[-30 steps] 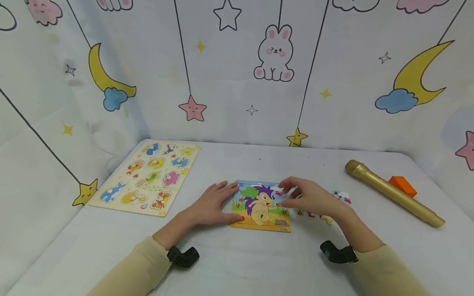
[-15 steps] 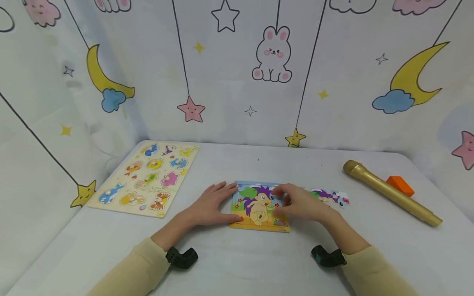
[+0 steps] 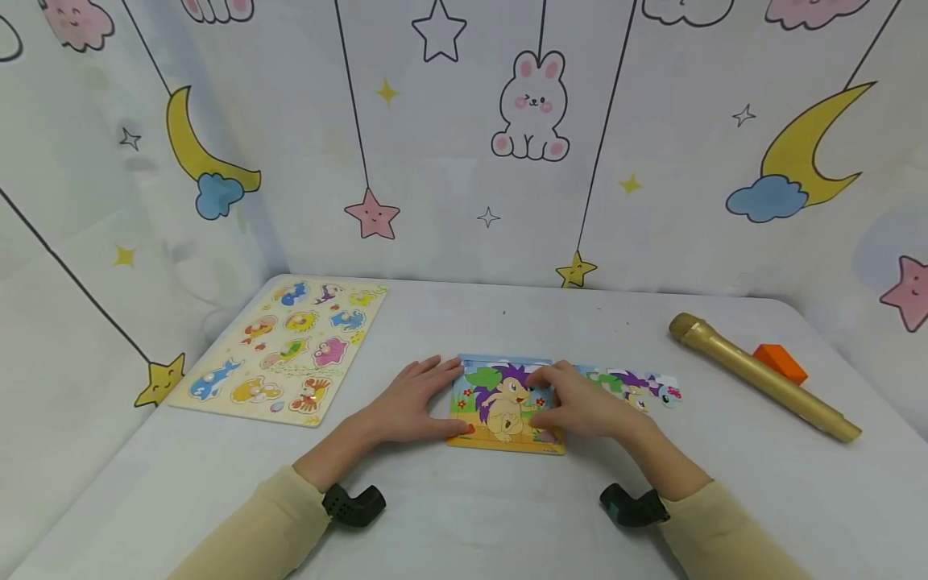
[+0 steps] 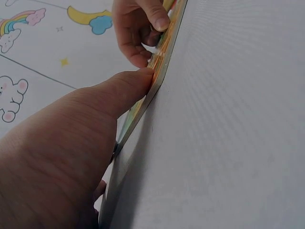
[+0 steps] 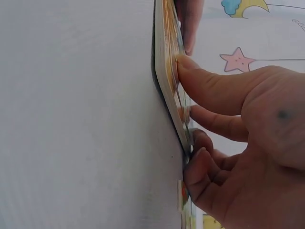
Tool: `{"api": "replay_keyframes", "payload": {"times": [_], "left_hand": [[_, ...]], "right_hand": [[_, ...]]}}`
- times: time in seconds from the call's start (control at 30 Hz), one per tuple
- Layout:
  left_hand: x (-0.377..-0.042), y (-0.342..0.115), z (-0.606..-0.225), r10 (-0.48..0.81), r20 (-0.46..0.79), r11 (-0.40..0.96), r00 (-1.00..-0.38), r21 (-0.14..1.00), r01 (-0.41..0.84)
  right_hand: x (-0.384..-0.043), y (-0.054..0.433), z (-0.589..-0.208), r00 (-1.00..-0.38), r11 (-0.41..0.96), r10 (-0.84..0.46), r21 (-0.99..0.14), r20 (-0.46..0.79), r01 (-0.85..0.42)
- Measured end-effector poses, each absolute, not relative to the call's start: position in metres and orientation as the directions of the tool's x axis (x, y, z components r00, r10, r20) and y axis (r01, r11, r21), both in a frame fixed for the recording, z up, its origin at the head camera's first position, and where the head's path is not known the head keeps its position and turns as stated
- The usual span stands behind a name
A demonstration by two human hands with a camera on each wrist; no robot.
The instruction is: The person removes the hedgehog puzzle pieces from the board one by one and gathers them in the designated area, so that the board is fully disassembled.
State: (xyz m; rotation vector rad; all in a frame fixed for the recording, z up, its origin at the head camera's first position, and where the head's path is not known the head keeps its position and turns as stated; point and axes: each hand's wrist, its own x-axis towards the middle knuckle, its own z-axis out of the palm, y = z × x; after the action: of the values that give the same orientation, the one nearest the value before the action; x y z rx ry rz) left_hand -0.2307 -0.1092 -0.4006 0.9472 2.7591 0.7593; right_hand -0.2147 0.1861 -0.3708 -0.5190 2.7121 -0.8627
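Observation:
A small jigsaw board (image 3: 500, 427) with a purple-spined hedgehog picture lies flat in the middle of the table. My left hand (image 3: 413, 404) rests at its left side, fingers spread along the upper edge; in the left wrist view the straight thumb (image 4: 126, 88) presses near the edge. Over the right part, my right hand (image 3: 590, 403) has thumb and fingertips bent down to the surface, seemingly pinching a puzzle piece whose outline is mostly hidden. Several loose puzzle pieces (image 3: 634, 388) with similar hedgehog pictures lie to the right, partly covered by that hand.
At the left back lies a large peg puzzle board (image 3: 283, 350) with sea animals. A gold microphone (image 3: 761, 379) slants across the right side, an orange block (image 3: 780, 363) just behind it. Behind the table hangs a patterned curtain (image 3: 449, 153).
My right hand has moved left and down onto the board's right part, uncovering more of the loose pieces' upper row. The left hand has stayed in place.

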Motion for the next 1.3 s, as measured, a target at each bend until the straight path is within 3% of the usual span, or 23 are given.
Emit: {"api": "replay_keyframes", "payload": {"times": [1.3], "left_hand": [[-0.2327, -0.1101, -0.4019, 0.606, 0.037, 0.681, -0.794, 0.492, 0.543]], "right_hand": [[-0.2156, 0.1914, -0.3675, -0.896, 0.7, -0.443, -0.633, -0.021, -0.331]]}}
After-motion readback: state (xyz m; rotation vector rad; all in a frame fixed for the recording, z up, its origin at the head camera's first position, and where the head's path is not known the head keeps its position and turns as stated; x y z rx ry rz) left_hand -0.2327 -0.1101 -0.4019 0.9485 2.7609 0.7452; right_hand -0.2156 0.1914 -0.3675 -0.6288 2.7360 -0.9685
